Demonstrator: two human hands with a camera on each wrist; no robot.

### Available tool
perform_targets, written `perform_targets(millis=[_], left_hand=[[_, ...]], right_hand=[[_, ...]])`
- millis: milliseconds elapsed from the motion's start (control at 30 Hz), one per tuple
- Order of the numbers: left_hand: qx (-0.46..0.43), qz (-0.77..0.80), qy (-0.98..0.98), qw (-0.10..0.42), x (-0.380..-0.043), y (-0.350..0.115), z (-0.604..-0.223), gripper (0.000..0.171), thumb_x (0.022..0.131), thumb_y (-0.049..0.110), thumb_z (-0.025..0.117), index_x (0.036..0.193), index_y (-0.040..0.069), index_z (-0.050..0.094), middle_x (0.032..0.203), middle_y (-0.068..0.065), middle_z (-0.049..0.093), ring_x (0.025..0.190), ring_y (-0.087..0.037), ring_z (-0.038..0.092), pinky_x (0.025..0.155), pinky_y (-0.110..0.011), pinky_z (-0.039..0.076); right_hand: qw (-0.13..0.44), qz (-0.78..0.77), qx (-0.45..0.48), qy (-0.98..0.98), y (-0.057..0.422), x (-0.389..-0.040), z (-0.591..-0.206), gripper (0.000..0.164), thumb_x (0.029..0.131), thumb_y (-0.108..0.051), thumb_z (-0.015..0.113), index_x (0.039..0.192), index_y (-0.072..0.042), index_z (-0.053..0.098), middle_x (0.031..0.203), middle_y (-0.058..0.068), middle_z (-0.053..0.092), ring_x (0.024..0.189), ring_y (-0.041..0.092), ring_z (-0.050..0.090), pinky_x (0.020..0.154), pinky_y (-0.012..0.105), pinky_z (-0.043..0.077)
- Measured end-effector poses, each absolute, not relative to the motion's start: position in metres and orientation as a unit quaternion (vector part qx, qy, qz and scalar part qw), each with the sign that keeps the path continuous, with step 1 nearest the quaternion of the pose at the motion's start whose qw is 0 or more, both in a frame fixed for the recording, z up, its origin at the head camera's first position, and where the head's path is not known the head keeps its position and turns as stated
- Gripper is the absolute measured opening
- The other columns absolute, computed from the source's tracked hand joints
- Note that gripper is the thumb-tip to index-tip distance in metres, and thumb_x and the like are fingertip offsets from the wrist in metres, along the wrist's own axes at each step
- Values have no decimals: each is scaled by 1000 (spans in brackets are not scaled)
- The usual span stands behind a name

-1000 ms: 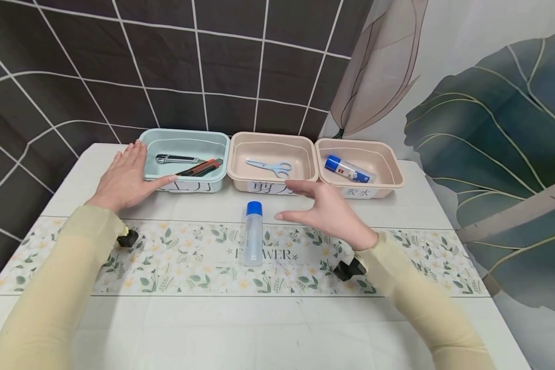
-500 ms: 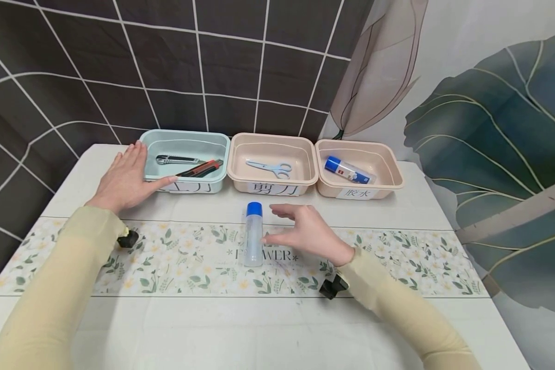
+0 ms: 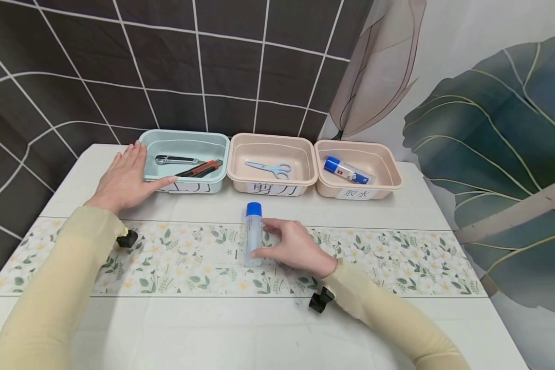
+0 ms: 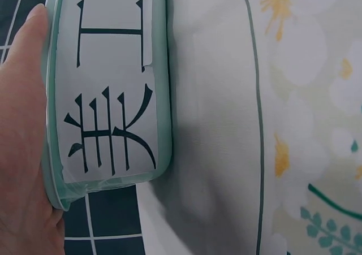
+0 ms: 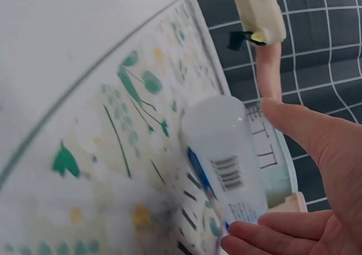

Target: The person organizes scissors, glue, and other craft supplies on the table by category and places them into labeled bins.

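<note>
A clear glue bottle (image 3: 253, 236) with a blue cap lies on the flowered strip of the table, its cap pointing away from me. My right hand (image 3: 296, 244) is at its right side, thumb and fingers spread apart. The thumb overlaps the bottle's lower part in the head view. In the right wrist view the thumb (image 5: 294, 122) appears just off the bottle (image 5: 226, 147), while the fingertips overlap its other side. My left hand (image 3: 125, 177) rests on the left end of the light blue bin (image 3: 222, 146), its thumb along the front rim.
Two craft knives (image 3: 203, 168) lie in the blue bin. The middle pink bin (image 3: 300, 146) holds blue scissors (image 3: 273, 167). Another glue bottle (image 3: 349, 170) lies in the right pink bin (image 3: 388, 164). The bins stand in a row along the table's back edge, before a dark checked curtain (image 3: 166, 61).
My right hand has come down and left, from in front of the bins to the bottle's right side. The left hand and the bottle have stayed in place.
</note>
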State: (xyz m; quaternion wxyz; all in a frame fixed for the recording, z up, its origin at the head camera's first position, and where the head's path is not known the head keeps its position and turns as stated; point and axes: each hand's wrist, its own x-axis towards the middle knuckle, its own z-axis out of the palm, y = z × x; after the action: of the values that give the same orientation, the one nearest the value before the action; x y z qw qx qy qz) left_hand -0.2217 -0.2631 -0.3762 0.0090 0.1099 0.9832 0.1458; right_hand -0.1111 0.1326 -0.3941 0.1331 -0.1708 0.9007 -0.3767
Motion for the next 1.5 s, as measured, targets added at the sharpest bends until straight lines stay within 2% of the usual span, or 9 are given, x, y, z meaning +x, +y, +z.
perform_targets(millis=[367,600,700,800,967,1200,1367,1500], left_hand=[[111,143,983,9,-221,-264,-377,118,94,76,45,155,-14,-1,163,-32,-5,152,-44,-3,122,-53,-6],[110,143,984,10,-221,-264,-377,118,94,76,45,155,-14,-2,163,-31,-5,152,-43,-5,122,-52,-7],[109,143,984,10,-222,-264,-377,118,93,76,45,155,-14,-2,164,-31,-5,152,-42,-5,122,-51,-7],[108,143,984,10,-222,-263,-377,119,93,76,45,155,-13,-2,164,-30,-6,152,-43,-5,122,-51,-7],[107,143,984,11,-221,-262,-375,119,93,76,45,155,-14,-2,164,-31,-6,152,-42,-6,122,-52,-7],[107,142,984,12,-221,-262,-375,119,93,76,44,155,-14,-1,164,-31,-5,152,-43,-4,122,-52,-8],[106,141,984,16,-221,-262,-375,119,93,77,43,155,-14,-3,163,-31,-7,152,-44,-4,122,-51,-9],[106,143,984,16,-221,-262,-375,119,94,77,43,155,-14,-3,163,-31,-7,152,-43,-6,121,-51,-9]], right_hand=[[115,-361,-167,910,110,-115,-400,95,76,-49,89,151,-7,49,133,12,66,123,18,62,106,35,47],[129,-352,-168,912,96,-122,-400,92,76,-44,90,151,-7,50,132,10,66,119,16,63,101,31,50],[135,-343,-182,911,93,-124,-397,84,76,-34,90,147,-6,55,126,8,69,114,16,64,97,29,51],[143,-338,-201,908,93,-125,-392,76,75,-23,87,143,-7,59,118,6,71,103,13,66,86,27,54],[160,-329,-221,904,96,-129,-388,68,75,-12,84,139,-11,64,110,2,72,89,10,64,76,27,53],[148,-290,-244,914,99,-137,-392,67,75,-2,79,140,-14,64,120,4,70,89,14,62,79,30,52],[138,-290,-253,913,99,-139,-393,62,79,-4,81,138,-14,66,124,4,70,96,12,63,85,30,52],[133,-292,-252,913,100,-138,-393,59,81,-7,81,138,-14,66,123,3,71,95,12,64,85,31,52]])
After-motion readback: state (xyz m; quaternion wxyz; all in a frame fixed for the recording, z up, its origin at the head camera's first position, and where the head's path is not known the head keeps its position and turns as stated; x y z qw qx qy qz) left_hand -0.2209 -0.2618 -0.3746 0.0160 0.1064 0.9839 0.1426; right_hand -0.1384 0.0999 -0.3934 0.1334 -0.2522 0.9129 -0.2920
